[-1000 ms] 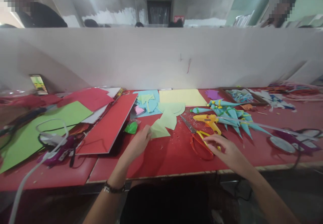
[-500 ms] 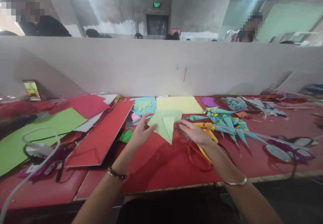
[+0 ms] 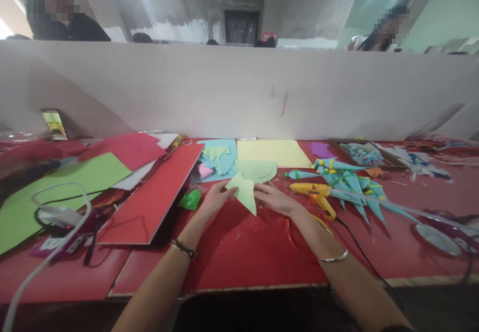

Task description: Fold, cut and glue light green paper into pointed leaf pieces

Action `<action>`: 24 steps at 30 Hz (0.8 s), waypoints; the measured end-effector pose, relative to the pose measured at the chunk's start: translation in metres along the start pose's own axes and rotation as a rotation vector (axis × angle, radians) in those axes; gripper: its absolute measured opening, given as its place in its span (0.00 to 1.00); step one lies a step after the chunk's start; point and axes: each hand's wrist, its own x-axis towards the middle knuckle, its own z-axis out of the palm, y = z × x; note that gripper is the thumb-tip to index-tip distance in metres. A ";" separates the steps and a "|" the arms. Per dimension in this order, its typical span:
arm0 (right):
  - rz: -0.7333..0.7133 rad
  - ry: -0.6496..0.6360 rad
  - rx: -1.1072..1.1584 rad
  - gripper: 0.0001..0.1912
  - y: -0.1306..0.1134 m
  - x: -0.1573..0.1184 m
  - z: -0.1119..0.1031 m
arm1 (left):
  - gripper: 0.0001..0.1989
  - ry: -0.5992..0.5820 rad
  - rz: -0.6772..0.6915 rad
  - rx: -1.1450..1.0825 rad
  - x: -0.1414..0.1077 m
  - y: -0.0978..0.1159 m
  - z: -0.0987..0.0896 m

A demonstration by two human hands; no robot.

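A pale green paper piece, pointed at its lower end, is between my hands above the red tabletop. My left hand pinches its left edge, thumb in front. My right hand has its fingers closed at the paper's right edge, with the fingertips partly behind it. Just behind lies another pale green paper sheet with a curved edge. To the right of my right hand rests a yellow glue gun with a clear glue stick in its back.
Blue paper cones with yellow and green trim lie at right. A red board and green sheet are at left, beside a corded power strip. Yellow paper lies by the white partition. A green lump is near my left hand.
Both hands have closed in on the pointed pale green paper, which has come away from the larger pale green sheet behind. The view has shifted slightly, and the glue gun shows more fully.
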 end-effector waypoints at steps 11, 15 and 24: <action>0.008 -0.064 -0.111 0.17 -0.004 -0.008 0.001 | 0.13 -0.171 0.007 -0.077 -0.004 -0.012 0.008; 0.010 -0.018 -0.134 0.17 -0.002 -0.009 0.002 | 0.14 -0.248 -0.024 -0.163 -0.006 -0.010 0.011; 0.034 0.023 -0.115 0.12 0.004 -0.007 -0.001 | 0.14 -0.214 -0.050 -0.236 -0.011 -0.002 0.012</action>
